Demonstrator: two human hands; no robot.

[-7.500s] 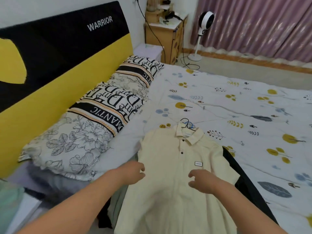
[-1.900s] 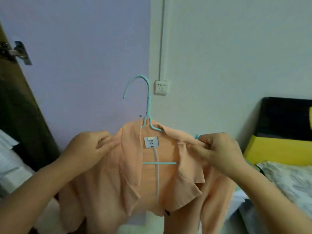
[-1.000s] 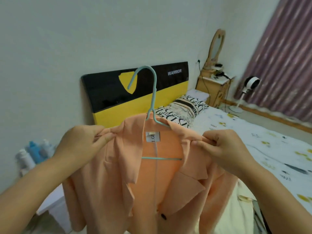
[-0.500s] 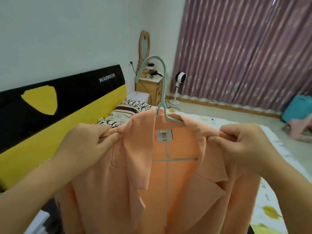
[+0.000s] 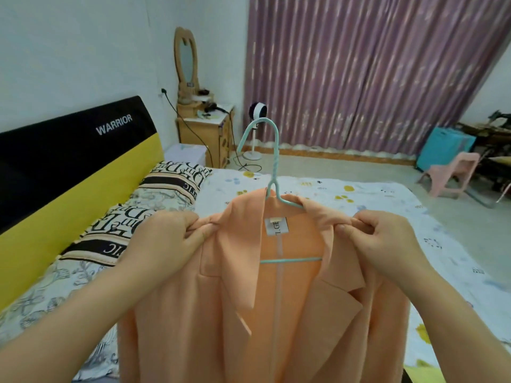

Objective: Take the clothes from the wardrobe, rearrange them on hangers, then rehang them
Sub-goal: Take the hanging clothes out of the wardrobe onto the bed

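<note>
An orange lapelled jacket (image 5: pixel 249 313) hangs on a light blue hanger (image 5: pixel 273 167) and fills the lower middle of the view, held up over the bed. My left hand (image 5: pixel 168 239) pinches the jacket's left shoulder. My right hand (image 5: pixel 381 239) pinches its right shoulder. The hanger's hook stands upright above the collar, and a white label shows inside the neck. The jacket's lower part runs out of the frame.
The bed (image 5: pixel 345 194) with a floral sheet lies below and beyond the jacket. Patterned pillows (image 5: pixel 132 222) rest against a black and yellow headboard (image 5: pixel 69 161) at left. A wooden nightstand (image 5: pixel 204 134), a standing fan (image 5: pixel 257 111), purple curtains (image 5: pixel 359 73) and a pink chair (image 5: pixel 450 175) stand farther back.
The view has swung from the wall by the wardrobe round to the bed and curtains, with the jacket carried along in both hands. It now sits lower, over the bed.
</note>
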